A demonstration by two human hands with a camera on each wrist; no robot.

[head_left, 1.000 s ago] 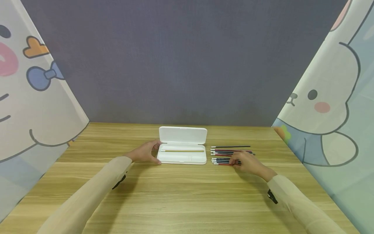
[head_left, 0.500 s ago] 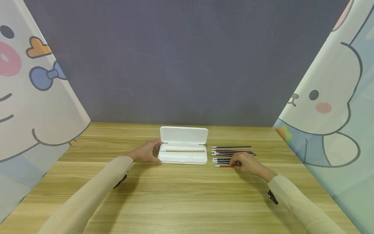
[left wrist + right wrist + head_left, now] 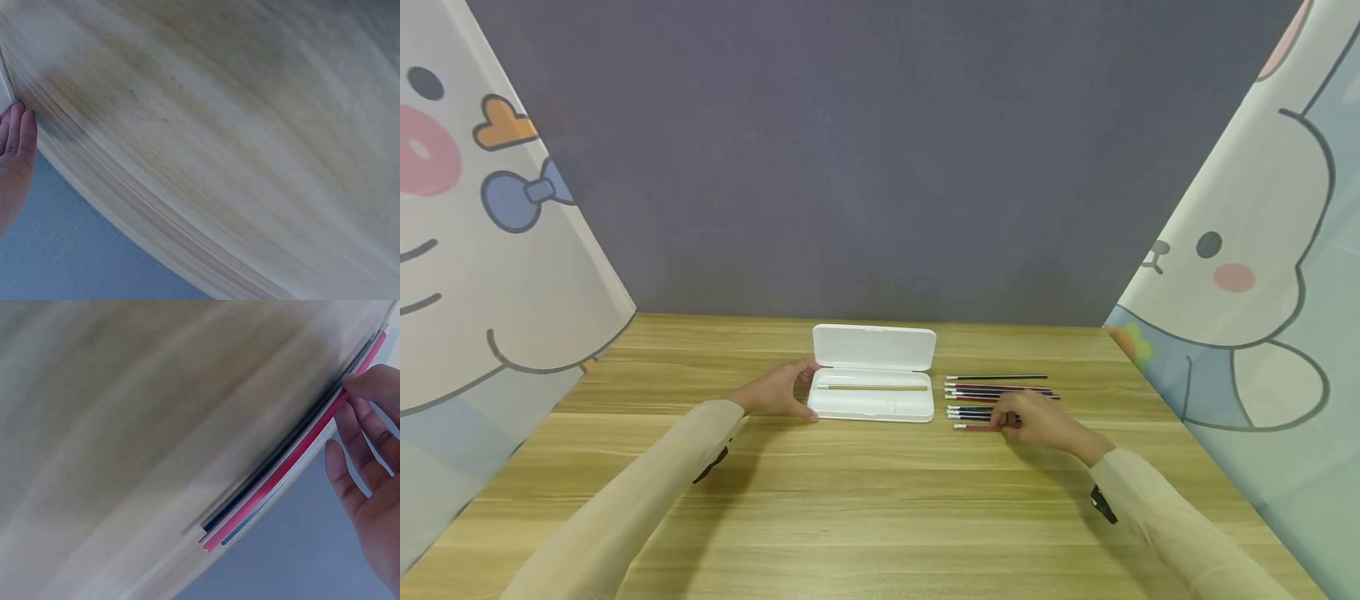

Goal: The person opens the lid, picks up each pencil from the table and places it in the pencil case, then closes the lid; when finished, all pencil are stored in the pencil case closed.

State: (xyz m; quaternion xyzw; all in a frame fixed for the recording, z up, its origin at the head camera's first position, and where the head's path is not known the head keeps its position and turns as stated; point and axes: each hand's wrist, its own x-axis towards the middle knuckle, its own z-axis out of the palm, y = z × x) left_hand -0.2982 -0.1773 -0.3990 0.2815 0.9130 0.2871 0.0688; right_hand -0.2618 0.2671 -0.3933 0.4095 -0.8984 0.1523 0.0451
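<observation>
In the head view an open white pencil case [image 3: 870,407] lies on the table, lid raised at the back. One yellow pencil [image 3: 872,387] lies inside it. My left hand [image 3: 772,390] grips the case's left end, thumb at the front corner and fingers towards the back; the left wrist view shows only its fingers at the case edge. Right of the case, my right hand [image 3: 1036,419] pinches a red pencil [image 3: 284,469] between thumb and fingers, in front of several dark pencils [image 3: 964,412] partly hidden by the hand.
Behind the right hand lies a second group of red and dark pencils [image 3: 992,389], their white ends facing the case. A single black pencil [image 3: 1000,377] lies farther back. The wooden table [image 3: 880,500] meets a grey panel [image 3: 880,167] at its far edge.
The red pencil has slid slightly towards the front, away from the dark pencils beside it, in my right hand. My left hand keeps its place on the case.
</observation>
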